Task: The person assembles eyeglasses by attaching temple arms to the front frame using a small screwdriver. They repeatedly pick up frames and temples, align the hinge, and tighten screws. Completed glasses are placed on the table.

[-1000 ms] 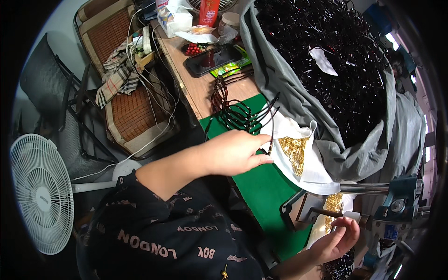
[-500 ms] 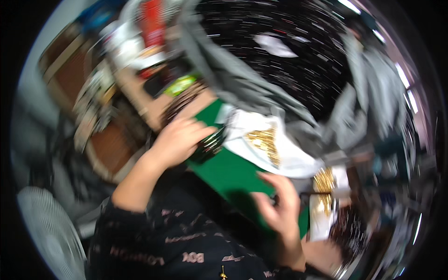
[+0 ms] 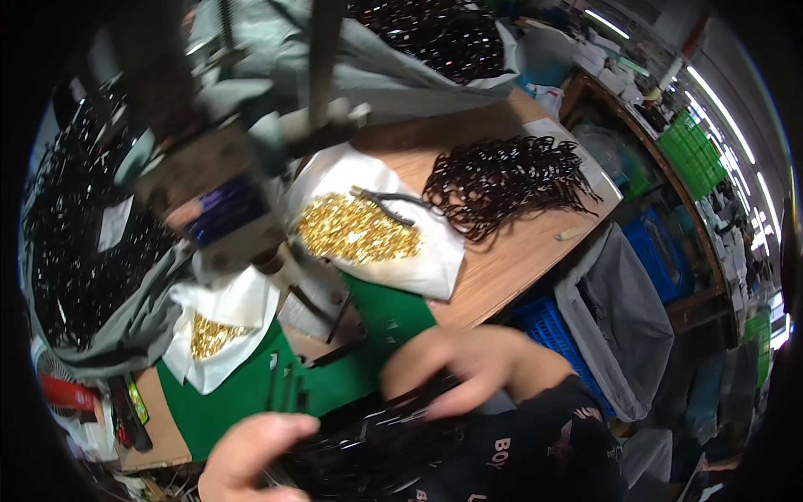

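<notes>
A bundle of dark, glossy, thin strips [image 3: 368, 448] lies between my hands at the front edge of the green mat, low in the view. My right hand [image 3: 468, 368] closes on its right end, fingers curled and a little blurred. At the other end my left hand [image 3: 251, 460] grips the bundle with its thumb on top; the lower fingers are partly cut off by the picture's edge. Beyond my hands stands a bench press machine [image 3: 222, 197] with a metal block [image 3: 322, 322] beneath it on the green mat [image 3: 226, 410].
White cloths hold small gold metal pieces [image 3: 360, 230] and more gold pieces [image 3: 213, 335]. Black-handled pliers [image 3: 389, 205] lie on one cloth. Dark curved strips [image 3: 510, 180] are piled on the wooden table [image 3: 477, 289]. A large grey sack [image 3: 125, 326] holds more. Crates stand right.
The view has turned to the right, bringing the press and wooden table in. My right hand, open and empty before, has closed on the dark bundle, which now lies between both hands.
</notes>
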A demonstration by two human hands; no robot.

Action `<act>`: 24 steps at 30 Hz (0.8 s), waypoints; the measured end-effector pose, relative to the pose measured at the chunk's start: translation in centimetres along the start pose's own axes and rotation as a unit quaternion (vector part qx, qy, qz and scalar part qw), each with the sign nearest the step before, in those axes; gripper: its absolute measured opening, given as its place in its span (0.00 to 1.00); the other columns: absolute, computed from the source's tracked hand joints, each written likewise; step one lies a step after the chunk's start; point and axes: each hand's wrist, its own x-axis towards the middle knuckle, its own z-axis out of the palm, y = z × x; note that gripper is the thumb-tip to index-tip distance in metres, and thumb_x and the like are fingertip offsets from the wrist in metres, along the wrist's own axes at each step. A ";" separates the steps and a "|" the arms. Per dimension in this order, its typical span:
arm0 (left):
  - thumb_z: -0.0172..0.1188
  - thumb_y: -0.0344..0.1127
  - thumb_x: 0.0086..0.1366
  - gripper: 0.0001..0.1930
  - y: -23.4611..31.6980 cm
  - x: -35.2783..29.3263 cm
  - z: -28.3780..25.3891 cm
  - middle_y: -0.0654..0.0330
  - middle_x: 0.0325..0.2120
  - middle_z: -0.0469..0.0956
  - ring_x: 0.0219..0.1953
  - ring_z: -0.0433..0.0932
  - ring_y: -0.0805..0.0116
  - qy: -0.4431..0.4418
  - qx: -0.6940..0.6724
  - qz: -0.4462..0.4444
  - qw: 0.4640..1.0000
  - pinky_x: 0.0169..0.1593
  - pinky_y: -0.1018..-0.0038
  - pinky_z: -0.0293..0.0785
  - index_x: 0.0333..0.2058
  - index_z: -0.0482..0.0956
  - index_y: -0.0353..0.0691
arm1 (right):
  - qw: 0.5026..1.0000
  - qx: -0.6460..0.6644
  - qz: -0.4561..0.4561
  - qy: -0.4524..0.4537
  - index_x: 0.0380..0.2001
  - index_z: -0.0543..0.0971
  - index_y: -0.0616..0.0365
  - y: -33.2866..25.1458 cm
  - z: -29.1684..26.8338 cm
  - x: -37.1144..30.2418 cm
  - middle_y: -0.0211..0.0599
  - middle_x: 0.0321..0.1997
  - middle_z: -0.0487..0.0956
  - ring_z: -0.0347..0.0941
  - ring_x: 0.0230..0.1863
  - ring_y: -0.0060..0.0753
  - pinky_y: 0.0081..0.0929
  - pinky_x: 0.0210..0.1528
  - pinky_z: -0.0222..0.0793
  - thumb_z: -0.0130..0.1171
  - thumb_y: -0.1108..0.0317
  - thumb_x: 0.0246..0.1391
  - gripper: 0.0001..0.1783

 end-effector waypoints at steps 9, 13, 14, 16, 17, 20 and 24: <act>0.60 0.23 0.44 0.29 -6.3 -0.4 2.1 0.40 0.56 0.59 0.53 0.67 0.45 0.033 0.161 -0.249 0.954 0.54 0.62 0.65 0.49 0.66 0.32 | 0.281 -0.674 0.196 0.654 0.37 0.76 0.67 -6.5 -25.8 -28.4 0.46 0.32 0.79 0.75 0.35 0.39 0.26 0.41 0.67 0.55 0.54 0.52 0.23; 0.60 0.21 0.46 0.27 -5.8 -1.3 1.6 0.45 0.55 0.61 0.48 0.71 0.48 0.051 0.283 -0.258 0.922 0.49 0.63 0.70 0.49 0.68 0.35 | 0.209 -0.593 0.361 0.689 0.44 0.76 0.57 -4.4 -32.5 -30.0 0.48 0.46 0.76 0.73 0.45 0.52 0.44 0.46 0.68 0.54 0.45 0.50 0.27; 0.60 0.23 0.47 0.26 -5.8 -1.3 1.8 0.45 0.55 0.62 0.47 0.72 0.49 0.051 0.280 -0.262 0.922 0.49 0.64 0.70 0.49 0.68 0.37 | 0.212 -0.590 0.362 0.690 0.47 0.75 0.57 -3.4 -34.4 -34.5 0.48 0.50 0.74 0.71 0.48 0.51 0.43 0.48 0.67 0.52 0.46 0.52 0.28; 0.60 0.26 0.49 0.24 -6.2 -1.4 1.7 0.48 0.55 0.62 0.45 0.73 0.51 0.039 0.287 -0.274 0.917 0.48 0.64 0.70 0.48 0.69 0.39 | 0.254 -0.610 0.397 0.636 0.43 0.76 0.63 -0.3 -38.0 -41.6 0.52 0.46 0.75 0.73 0.46 0.49 0.40 0.47 0.67 0.55 0.54 0.52 0.23; 0.60 0.27 0.50 0.23 -6.3 -2.1 1.1 0.49 0.55 0.63 0.45 0.73 0.52 0.040 0.306 -0.284 0.908 0.48 0.65 0.70 0.48 0.70 0.40 | 0.261 -0.610 0.408 0.627 0.43 0.76 0.63 0.8 -38.6 -41.2 0.51 0.46 0.75 0.73 0.46 0.48 0.39 0.48 0.67 0.55 0.55 0.52 0.23; 0.58 0.30 0.53 0.20 -7.6 -4.7 -0.5 0.52 0.54 0.64 0.50 0.69 0.52 0.061 0.332 -0.303 0.891 0.50 0.65 0.70 0.48 0.70 0.41 | 0.271 -0.604 0.427 0.616 0.44 0.75 0.63 2.4 -39.4 -38.2 0.50 0.46 0.75 0.72 0.46 0.46 0.37 0.48 0.67 0.54 0.57 0.53 0.21; 0.55 0.31 0.54 0.14 -14.4 -4.8 -4.7 0.50 0.41 0.75 0.47 0.71 0.52 0.163 0.361 -0.285 0.873 0.50 0.64 0.68 0.41 0.75 0.36 | 0.273 -0.603 0.423 0.619 0.44 0.74 0.63 1.5 -39.1 -36.6 0.48 0.46 0.75 0.72 0.46 0.43 0.34 0.49 0.66 0.53 0.60 0.54 0.20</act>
